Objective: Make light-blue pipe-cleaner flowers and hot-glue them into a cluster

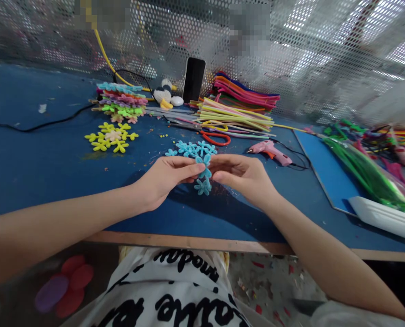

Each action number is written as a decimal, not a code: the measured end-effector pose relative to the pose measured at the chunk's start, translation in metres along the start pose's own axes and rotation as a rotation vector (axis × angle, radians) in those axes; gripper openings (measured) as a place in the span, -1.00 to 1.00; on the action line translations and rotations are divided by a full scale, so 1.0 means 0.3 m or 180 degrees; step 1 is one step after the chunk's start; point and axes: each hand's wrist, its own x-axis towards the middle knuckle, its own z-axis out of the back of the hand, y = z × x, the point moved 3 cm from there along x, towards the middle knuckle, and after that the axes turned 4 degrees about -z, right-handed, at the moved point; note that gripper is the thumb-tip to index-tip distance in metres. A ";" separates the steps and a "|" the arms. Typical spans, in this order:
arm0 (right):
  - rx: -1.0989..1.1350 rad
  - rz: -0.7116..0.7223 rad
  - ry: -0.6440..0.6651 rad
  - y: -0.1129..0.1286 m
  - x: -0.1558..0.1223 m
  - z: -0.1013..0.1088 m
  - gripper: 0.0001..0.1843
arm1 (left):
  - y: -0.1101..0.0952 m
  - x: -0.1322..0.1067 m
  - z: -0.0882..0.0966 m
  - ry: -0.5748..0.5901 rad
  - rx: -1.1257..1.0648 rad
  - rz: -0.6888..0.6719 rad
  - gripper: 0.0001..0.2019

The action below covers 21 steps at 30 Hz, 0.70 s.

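My left hand (165, 179) and my right hand (243, 175) meet above the blue table (46, 163), both pinching the same light-blue pipe-cleaner flower piece (204, 175). Its lowest blossom hangs just below my fingertips. More light-blue flowers (190, 149) lie on the table right behind my hands. Fingers of both hands are closed on the piece.
Yellow flowers (111, 136) and a stack of mixed-colour flowers (122, 101) lie far left. Pipe-cleaner bundles (238, 109), red-handled scissors (216, 137), a pink glue gun (270, 151) and an upright phone (193, 79) sit behind. Green stems (369, 175) lie right, mesh wall (325, 54) at back.
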 end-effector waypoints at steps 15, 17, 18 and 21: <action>-0.0569 -0.0226 0.0196 -0.021 0.011 -0.015 -0.81 | 0.005 0.005 0.007 -0.0161 0.0044 0.0196 -0.60; -0.0720 -0.0088 0.0198 -0.023 0.013 -0.013 -0.82 | 0.001 0.003 0.004 -0.0028 0.0155 0.0094 -0.58; -0.0840 0.0008 0.0185 -0.023 0.015 -0.011 -0.82 | -0.003 0.002 0.002 0.0042 0.0237 0.0016 -0.59; -0.1233 0.0307 0.0032 -0.019 0.018 -0.003 -0.82 | -0.017 0.001 -0.002 0.0151 0.0615 -0.0272 -0.68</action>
